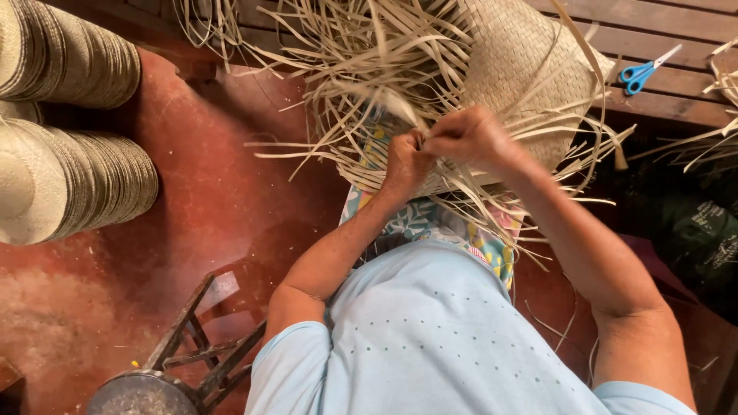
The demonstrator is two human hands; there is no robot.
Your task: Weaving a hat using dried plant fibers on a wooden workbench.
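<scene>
— Where are the two hands, and what have they got?

— Both meet over the lap, close together and nearly touching; the left hand (405, 157) is curled into a tight fist round a few pale straw strips (361, 77); the right hand (470, 138) is bent down beside it, fingers pinched closed on strips at the same spot.

— And the piece being woven?

— The woven straw piece (523, 69) lies across the knees, on a patterned cloth (423, 219); its finished, tightly plaited part spreads up and to the right of the hands, reaching the wooden slats (676, 84); its loose ends fan out in a tangle up and to the left, over the red floor (207, 192).

— Anything else about?

— Blue-handled scissors (644, 71) rest on the slats, well apart from the hands, at the upper right; two stacks of woven hats (69, 115) lie on their sides at the left edge; a small wooden stool (200, 346) stands at the bottom left, with a round metal lid or pot (142, 393) just beside it; I cannot tell which.
</scene>
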